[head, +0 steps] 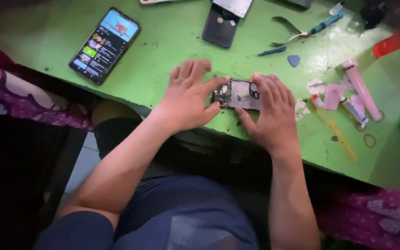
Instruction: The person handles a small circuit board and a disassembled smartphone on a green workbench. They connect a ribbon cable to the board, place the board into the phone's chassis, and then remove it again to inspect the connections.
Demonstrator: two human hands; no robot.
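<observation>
An opened phone (237, 94) with its circuit board and metal shield showing lies near the front edge of the green table (163, 60). My left hand (188, 97) grips its left end between thumb and forefinger. My right hand (270, 111) covers its right end, fingers pressed on top and thumb under the near edge. Most of the right half of the phone is hidden by my fingers.
A lit smartphone (104, 45) lies at the far left. A dark phone back (221, 28), tweezers (289, 32), a blue screwdriver (327, 21), a blue pick (294, 60), a pink tube (359, 88), small glue tubes (355, 111) and rubber bands (370, 140) lie around.
</observation>
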